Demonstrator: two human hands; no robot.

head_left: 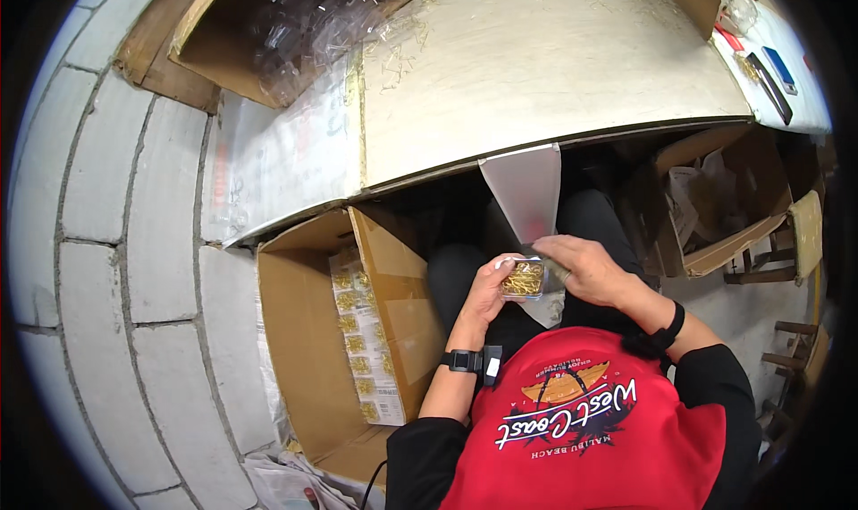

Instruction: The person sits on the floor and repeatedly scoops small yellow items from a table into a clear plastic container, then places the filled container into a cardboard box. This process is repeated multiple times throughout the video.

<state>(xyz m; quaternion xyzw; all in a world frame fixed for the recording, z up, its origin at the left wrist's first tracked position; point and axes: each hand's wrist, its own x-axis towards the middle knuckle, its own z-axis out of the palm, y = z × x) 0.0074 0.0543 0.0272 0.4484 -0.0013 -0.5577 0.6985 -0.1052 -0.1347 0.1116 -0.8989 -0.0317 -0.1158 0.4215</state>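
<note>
In front of my red shirt, my left hand (487, 288) grips a small clear plastic box (524, 278) by its left side, thumb along the top edge. Gold-coloured wire pieces fill the box; they are too small to name. My right hand (585, 270) lies at the box's right side, its fingers stretched out flat toward the upper corner. The underside of that hand is hidden, and no object shows in it. Just beyond both hands, a white tapering chute (525, 188) slopes down from the table edge toward my lap.
The pale table (545, 72) has scattered gold wire pieces. A carton of clear plastic boxes (308, 36) stands back left. Beside my left arm, an open carton (308, 376) holds stacked filled packs (359, 364). Another carton (742, 197) and a wooden stool (791, 358) are at right.
</note>
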